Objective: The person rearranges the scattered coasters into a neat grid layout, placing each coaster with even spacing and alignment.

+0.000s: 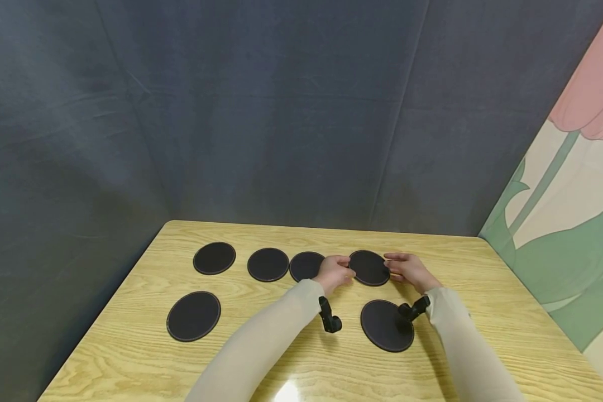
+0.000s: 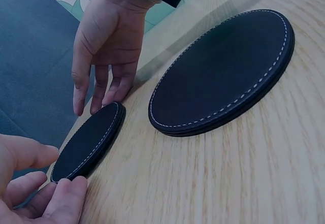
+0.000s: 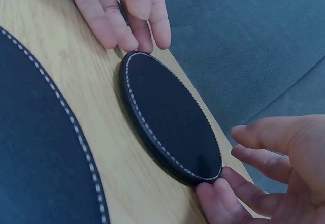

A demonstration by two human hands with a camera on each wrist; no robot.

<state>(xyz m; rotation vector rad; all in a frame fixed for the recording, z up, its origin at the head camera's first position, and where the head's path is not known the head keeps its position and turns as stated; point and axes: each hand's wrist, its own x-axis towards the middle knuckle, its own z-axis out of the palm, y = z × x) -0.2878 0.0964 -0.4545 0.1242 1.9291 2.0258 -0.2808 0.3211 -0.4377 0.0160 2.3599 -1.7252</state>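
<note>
A round black coaster (image 1: 368, 268) with pale stitching round its rim lies flat on the wooden table between the two hands. On its left side is the left hand (image 1: 333, 274), with fingertips right at the rim. Across from it, the right hand (image 1: 411, 271) has its fingertips at the right rim. The right wrist view shows this coaster (image 3: 172, 115) with a thick, layered-looking edge and the right hand's fingers (image 3: 221, 198) against its near end. Neither hand's fingers curl round it. Nearer the person lies a larger black disc (image 1: 382, 324), its edge doubled in the left wrist view.
A black coaster (image 1: 304, 265) sits partly behind the left hand, with another coaster (image 1: 268, 264) close on its left. Two more discs lie at the left, one far back (image 1: 214, 258) and a larger disc (image 1: 194, 316) nearer. A dark curtain (image 1: 281, 123) hangs behind the table (image 1: 291, 363).
</note>
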